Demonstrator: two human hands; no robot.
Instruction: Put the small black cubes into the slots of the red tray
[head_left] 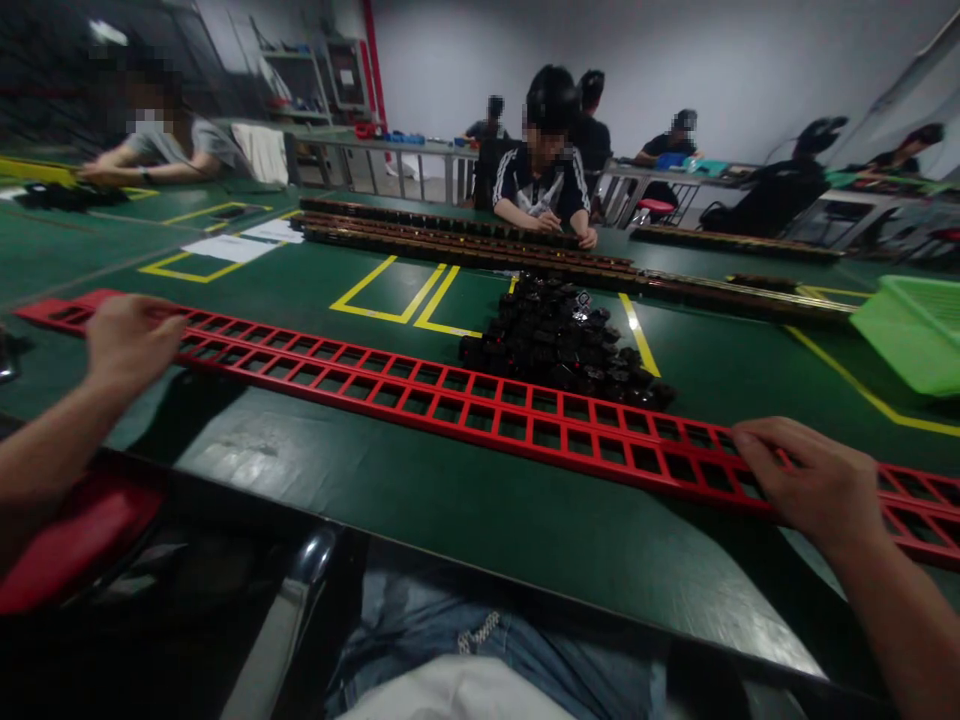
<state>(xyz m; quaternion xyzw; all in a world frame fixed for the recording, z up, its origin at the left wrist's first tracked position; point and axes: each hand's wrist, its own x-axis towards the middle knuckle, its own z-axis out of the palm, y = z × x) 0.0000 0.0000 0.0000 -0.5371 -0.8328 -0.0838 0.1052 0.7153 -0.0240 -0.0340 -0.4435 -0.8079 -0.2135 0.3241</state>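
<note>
A long red frame [480,400] with two rows of square openings stretches across the green table in front of me. My left hand [131,340] is closed around its left part. Further along, toward the right end, my right hand [817,480] grips the same frame, thumb and fingers on its edges. The frame runs slantwise, its left end farther from me, and its right end leaves the picture. Just behind its middle lies a heap of small black parts [559,345], some with shiny faces. Their exact kind is too small to tell.
Long dark strips [465,240] lie across the far side of the table, where a co-worker [540,170] handles them. A green basket [915,335] stands at the right. White papers [232,245] and yellow tape outlines [375,310] mark the tabletop. Another person [180,140] sits at the left.
</note>
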